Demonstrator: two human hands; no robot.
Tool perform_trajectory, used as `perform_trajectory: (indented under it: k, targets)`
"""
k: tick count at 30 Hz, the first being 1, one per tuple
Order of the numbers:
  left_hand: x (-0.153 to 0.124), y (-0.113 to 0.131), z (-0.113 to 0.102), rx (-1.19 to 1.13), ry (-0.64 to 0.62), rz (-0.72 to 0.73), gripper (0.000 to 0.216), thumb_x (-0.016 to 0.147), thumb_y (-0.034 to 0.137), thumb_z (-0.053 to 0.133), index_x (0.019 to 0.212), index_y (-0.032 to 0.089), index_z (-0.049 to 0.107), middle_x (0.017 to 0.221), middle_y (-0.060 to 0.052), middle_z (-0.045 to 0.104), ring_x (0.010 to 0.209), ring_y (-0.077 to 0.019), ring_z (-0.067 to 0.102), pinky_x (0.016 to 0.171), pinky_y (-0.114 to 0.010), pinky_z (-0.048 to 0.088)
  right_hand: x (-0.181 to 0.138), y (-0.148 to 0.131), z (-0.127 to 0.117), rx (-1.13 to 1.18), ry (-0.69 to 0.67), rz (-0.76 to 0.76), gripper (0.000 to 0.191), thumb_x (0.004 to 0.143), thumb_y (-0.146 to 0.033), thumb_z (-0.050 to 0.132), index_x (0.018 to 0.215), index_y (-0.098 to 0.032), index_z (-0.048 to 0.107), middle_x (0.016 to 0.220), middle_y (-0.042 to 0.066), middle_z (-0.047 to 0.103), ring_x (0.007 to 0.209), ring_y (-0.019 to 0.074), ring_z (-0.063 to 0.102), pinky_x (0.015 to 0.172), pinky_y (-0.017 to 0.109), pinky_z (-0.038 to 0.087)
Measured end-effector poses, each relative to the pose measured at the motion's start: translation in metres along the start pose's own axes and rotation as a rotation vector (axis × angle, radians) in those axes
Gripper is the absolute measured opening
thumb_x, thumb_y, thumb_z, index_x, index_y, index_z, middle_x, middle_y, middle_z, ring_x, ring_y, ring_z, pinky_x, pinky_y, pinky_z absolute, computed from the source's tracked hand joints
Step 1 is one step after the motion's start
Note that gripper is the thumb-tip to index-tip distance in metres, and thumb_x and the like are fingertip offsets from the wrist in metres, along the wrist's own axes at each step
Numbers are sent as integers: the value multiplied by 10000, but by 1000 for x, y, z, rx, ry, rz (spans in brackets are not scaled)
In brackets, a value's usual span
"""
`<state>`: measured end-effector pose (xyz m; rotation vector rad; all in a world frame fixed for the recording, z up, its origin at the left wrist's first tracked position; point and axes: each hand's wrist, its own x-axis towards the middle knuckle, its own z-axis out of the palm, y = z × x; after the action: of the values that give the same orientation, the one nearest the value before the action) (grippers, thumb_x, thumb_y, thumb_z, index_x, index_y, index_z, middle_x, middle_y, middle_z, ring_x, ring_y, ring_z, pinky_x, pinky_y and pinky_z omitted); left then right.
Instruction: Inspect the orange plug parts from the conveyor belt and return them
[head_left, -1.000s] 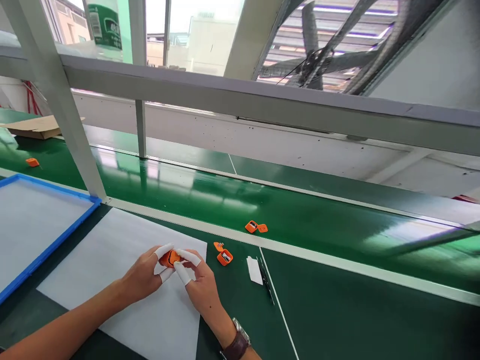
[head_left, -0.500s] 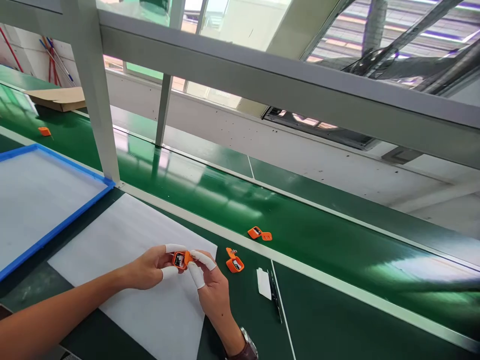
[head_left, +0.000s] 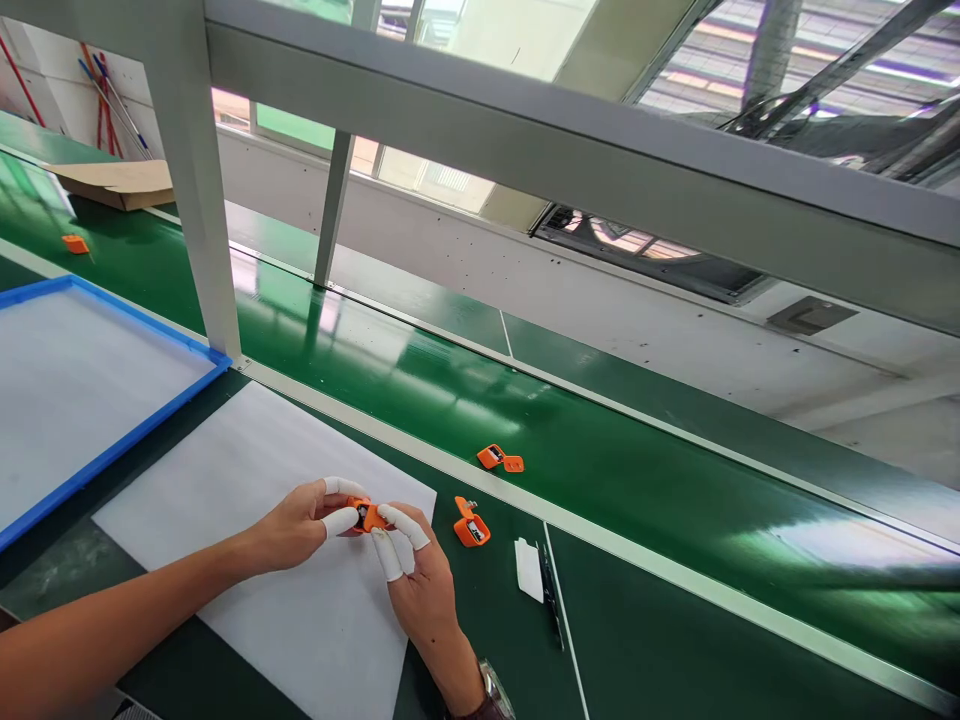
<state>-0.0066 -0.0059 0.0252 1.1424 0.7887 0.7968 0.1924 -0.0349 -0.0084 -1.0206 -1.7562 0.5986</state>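
My left hand point(head_left: 300, 522) and my right hand point(head_left: 421, 580) meet over a white foam sheet point(head_left: 262, 560), both pinching a small orange plastic part point(head_left: 367, 516) between fingertips that wear white finger cots. A second orange part point(head_left: 470, 525) lies on the dark green bench just right of my right hand. A third orange part point(head_left: 500, 460), hinged open, rests on the green conveyor belt point(head_left: 600, 470) beyond it.
A blue-framed white tray point(head_left: 82, 370) sits at the left. A small white slip point(head_left: 529, 570) and a thin dark tool point(head_left: 553, 600) lie right of the second part. Grey frame posts point(head_left: 196, 190) stand over the belt. Far left lie another orange part point(head_left: 75, 243) and cardboard point(head_left: 112, 182).
My fingers have closed tighter round the orange part and turned it, so its dark inside faces away. The part on the belt has drifted a little left. The view tilted down.
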Motion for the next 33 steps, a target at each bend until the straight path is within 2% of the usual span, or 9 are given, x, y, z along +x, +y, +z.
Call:
perform_trajectory:
  k: [3, 7, 14, 18, 21, 23, 25, 30, 33]
  targets:
    - [1, 7, 1, -35, -64, 22, 333, 919, 350, 623, 1208, 207, 706, 1168, -63, 744, 1179, -273, 644, 1038, -442, 526, 0, 1, -1, 0, 7, -1, 361, 957, -124, 550, 1264, -308, 592, 1151, 66, 648, 1053, 220, 648, 877, 404, 571]
    - [1, 9, 4, -41, -71, 6, 334, 913, 376, 635, 1185, 210, 735, 1114, -45, 765, 1119, -277, 674, 1030, -457, 538, 1, -1, -1, 45, 0, -38, 424, 948, -95, 553, 1292, -342, 582, 1182, 57, 638, 1093, 224, 634, 893, 412, 564]
    - [-1, 2, 5, -14, -79, 20, 345, 906, 331, 651, 1222, 212, 721, 1181, -70, 747, 1138, -295, 669, 1013, -462, 547, 1, -3, 2, 109, -58, -13, 424, 947, -98, 570, 1280, -359, 604, 1215, 54, 615, 1121, 216, 622, 937, 418, 560]
    - [-3, -3, 4, 60, -6, 32, 369, 916, 258, 617, 1276, 214, 684, 1228, -68, 730, 1194, -287, 647, 1076, -468, 502, 1, -1, 2, 323, -66, 199, 352, 937, -249, 638, 1280, -316, 597, 1224, 75, 631, 1090, 231, 651, 934, 447, 587]
    - [-6, -6, 4, 116, 8, 59, 400, 919, 232, 598, 1315, 234, 652, 1329, -55, 677, 1292, -281, 581, 1136, -472, 446, 3, -1, 0, 489, -71, 420, 455, 915, -384, 669, 1340, -262, 563, 1215, 109, 677, 1048, 253, 688, 910, 475, 609]
    - [-7, -6, 6, 152, -17, 90, 423, 925, 217, 580, 1344, 251, 625, 1377, -45, 643, 1314, -270, 564, 1140, -462, 445, 4, -2, -2, 508, -124, 494, 467, 901, -412, 684, 1330, -251, 591, 1216, 110, 701, 1073, 269, 691, 959, 504, 582]
    - [-9, -6, 7, 194, -36, 117, 435, 934, 200, 556, 1363, 254, 604, 1397, -42, 627, 1297, -252, 580, 1137, -440, 452, 5, -4, -4, 505, -146, 511, 447, 897, -418, 687, 1310, -261, 619, 1208, 99, 716, 1090, 277, 691, 994, 522, 558]
    - [-10, -8, 9, 259, -25, 150, 423, 917, 197, 561, 1333, 243, 623, 1432, -44, 595, 1301, -256, 575, 1136, -428, 453, 4, -5, 0, 489, -78, 467, 450, 869, -428, 714, 1277, -253, 645, 1190, 104, 724, 1086, 292, 696, 973, 521, 572]
    - [-9, -9, 7, 251, 16, 110, 382, 897, 218, 587, 1270, 240, 669, 1408, -45, 615, 1317, -274, 559, 1130, -444, 459, 2, -2, 4, 497, -76, 474, 450, 881, -407, 701, 1293, -244, 623, 1169, 99, 729, 1051, 272, 708, 944, 496, 591]
